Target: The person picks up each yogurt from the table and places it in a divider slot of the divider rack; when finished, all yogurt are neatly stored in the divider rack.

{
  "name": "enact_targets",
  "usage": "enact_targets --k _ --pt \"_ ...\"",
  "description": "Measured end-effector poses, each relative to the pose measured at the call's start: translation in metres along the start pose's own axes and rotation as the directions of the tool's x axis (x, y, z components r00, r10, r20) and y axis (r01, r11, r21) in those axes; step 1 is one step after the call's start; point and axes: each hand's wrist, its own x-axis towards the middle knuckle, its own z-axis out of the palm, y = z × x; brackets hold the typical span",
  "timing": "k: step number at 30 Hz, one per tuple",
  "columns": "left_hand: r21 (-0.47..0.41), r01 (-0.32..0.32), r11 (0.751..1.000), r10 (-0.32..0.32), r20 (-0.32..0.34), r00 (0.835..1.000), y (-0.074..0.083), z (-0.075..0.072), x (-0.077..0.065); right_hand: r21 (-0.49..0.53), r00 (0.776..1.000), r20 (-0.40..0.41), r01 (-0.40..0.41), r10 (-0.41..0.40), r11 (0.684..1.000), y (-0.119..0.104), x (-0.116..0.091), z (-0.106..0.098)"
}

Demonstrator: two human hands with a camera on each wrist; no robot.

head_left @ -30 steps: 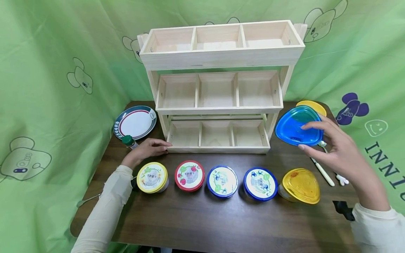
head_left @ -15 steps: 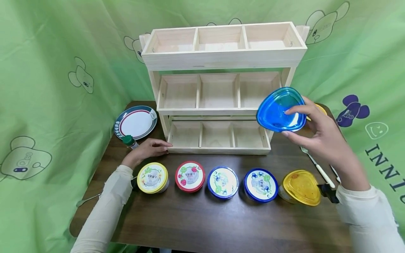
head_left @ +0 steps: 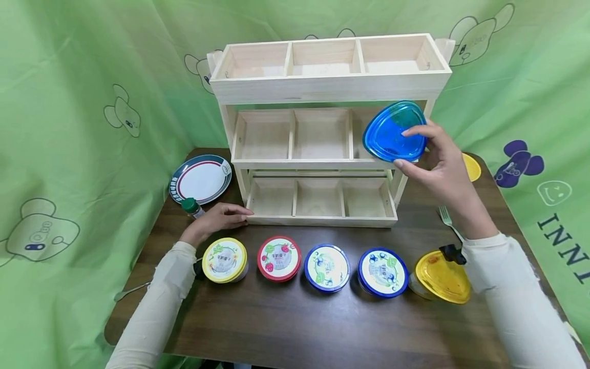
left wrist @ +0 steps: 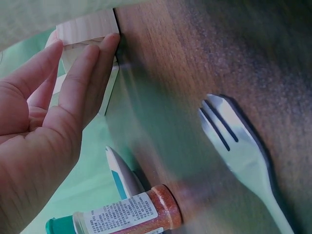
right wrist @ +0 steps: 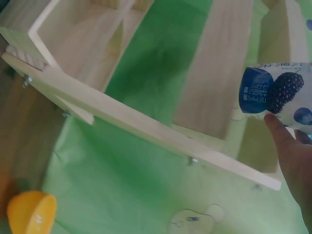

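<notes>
In the head view my right hand (head_left: 444, 171) grips a tub with a translucent blue lid (head_left: 389, 138), tilted so its lid faces the camera. It is held in front of the right compartment of the wooden rack's middle tier (head_left: 304, 165), partly hiding it. The right wrist view shows the tub's printed wall (right wrist: 280, 95) with a blackberry picture. My left hand (head_left: 223, 219) touches the left front corner of the bottom tier (head_left: 318, 221) with fairly straight fingers. Near that hand sits a yellow-lidded tub (head_left: 224, 260).
Along the table front stand a red-lidded tub (head_left: 278, 259), two blue-lidded tubs (head_left: 327, 267) and a tilted yellow-lidded tub (head_left: 442, 277). At left are a plate (head_left: 200, 179), a green-capped shaker (head_left: 191, 206) and a fork (left wrist: 243, 156). Another fork (head_left: 447, 218) and a yellow item (head_left: 471, 167) lie right.
My right hand has carried the blue-lidded tub up and leftward, from beside the rack to in front of its middle tier. My left hand stays at the bottom tier's corner.
</notes>
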Motion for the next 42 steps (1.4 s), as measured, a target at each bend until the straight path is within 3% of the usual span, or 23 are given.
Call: enact_targets --k 8,17,30,38,42 --pt "0.0 0.001 1.0 -0.001 -0.005 1.0 0.001 0.0 0.001 0.108 0.995 0.001 -0.103 0.104 0.989 0.023 0.011 0.005" --pt "0.015 0.043 0.999 -0.043 -0.018 0.999 0.001 0.002 0.001 -0.036 0.967 0.082 -0.24 0.242 0.97 0.019 0.018 0.002" --pt "0.003 0.03 1.0 -0.03 -0.02 0.999 0.001 0.002 -0.001 -0.082 0.988 0.008 -0.154 0.156 0.985 0.003 0.01 -0.019" --pt "0.014 0.029 0.999 -0.028 -0.025 0.999 0.002 0.003 -0.001 0.031 0.986 -0.103 -0.129 0.132 0.991 0.002 -0.011 -0.054" --pt "0.02 0.031 0.999 -0.03 -0.029 0.999 0.002 0.002 -0.001 0.137 0.972 -0.213 -0.072 0.1 0.988 0.005 -0.027 -0.074"
